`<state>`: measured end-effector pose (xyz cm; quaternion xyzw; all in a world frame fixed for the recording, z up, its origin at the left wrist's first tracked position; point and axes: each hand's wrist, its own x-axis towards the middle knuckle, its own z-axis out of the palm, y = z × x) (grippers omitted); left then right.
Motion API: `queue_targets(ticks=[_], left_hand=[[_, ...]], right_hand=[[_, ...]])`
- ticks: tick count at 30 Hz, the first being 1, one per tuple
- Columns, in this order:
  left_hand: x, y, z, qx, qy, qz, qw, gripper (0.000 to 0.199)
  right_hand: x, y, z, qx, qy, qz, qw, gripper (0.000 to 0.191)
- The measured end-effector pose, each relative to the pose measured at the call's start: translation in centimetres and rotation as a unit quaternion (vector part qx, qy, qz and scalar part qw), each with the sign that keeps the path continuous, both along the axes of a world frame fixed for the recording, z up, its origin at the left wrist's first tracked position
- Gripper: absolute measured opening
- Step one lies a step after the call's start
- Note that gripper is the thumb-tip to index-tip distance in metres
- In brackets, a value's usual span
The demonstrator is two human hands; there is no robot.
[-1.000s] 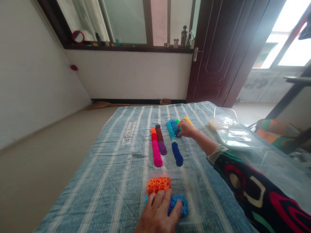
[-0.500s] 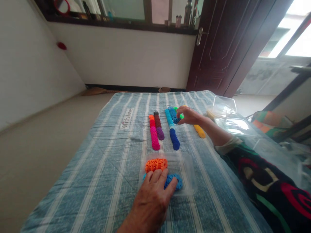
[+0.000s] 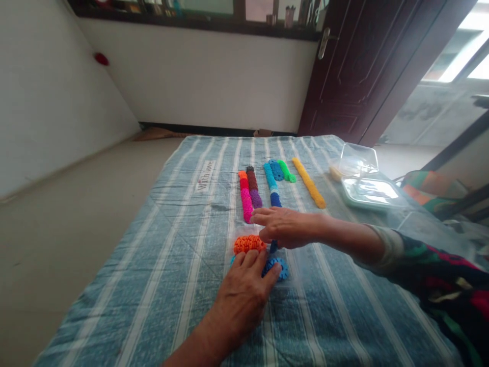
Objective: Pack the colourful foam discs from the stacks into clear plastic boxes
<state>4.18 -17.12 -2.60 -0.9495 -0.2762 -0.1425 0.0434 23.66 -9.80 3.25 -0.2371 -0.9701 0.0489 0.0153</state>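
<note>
Near the middle of the striped cloth, a clear plastic tray (image 3: pixel 300 275) holds an orange stack (image 3: pixel 248 244) of notched discs and a blue stack (image 3: pixel 280 269) in front of it. My left hand (image 3: pixel 246 288) lies over the blue stack, its fingertips at the orange one. Just above the tray hovers my right hand (image 3: pixel 286 227), and a dark blue piece shows under its fingers, which seem to hold it. Beyond are a pink, red and orange row (image 3: pixel 246 201), a brown and purple row (image 3: pixel 252 187) and a blue row (image 3: pixel 270 178).
Farther back lie a blue cluster (image 3: pixel 277 171), a green row (image 3: pixel 286 171) and a yellow row (image 3: pixel 308 182). Clear containers (image 3: pixel 370 192) stand at the right side of the cloth (image 3: pixel 153 265). A door (image 3: pixel 351 66) and a wall are behind.
My right hand has come back from the green and blue pieces to above the tray, with a dark blue piece now under it. My left hand stays on the blue stack. The view has shifted slightly.
</note>
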Motion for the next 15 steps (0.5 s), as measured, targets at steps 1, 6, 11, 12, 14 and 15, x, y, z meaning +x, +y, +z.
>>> queue_targets(ticks=[1,6,11,12,14,15], left_hand=[[0.0,0.0,0.0,-0.002,-0.001,-0.002,1.0,0.031],[0.1,0.0,0.0,-0.009,-0.005,0.003,1.0,0.03],[0.2,0.0,0.1,-0.012,-0.008,0.009,1.0,0.03],[0.2,0.0,0.1,-0.012,-0.008,0.009,1.0,0.029],[0.2,0.0,0.1,-0.013,-0.007,0.008,1.0,0.028],[0.2,0.0,0.0,-0.012,-0.007,0.007,1.0,0.028]], right_hand=[[-0.2,0.0,-0.1,0.004,-0.008,-0.002,1.0,0.01],[-0.8,0.0,0.1,0.017,-0.053,0.001,0.998,0.009],[-0.8,0.2,-0.2,0.038,-0.058,0.003,0.998,0.01],[-0.7,0.2,-0.4,0.042,-0.056,0.005,0.997,0.009],[-0.6,0.3,-0.7,0.049,-0.054,0.011,0.997,0.009],[-0.6,0.3,-0.9,0.054,-0.052,0.014,0.997,0.01]])
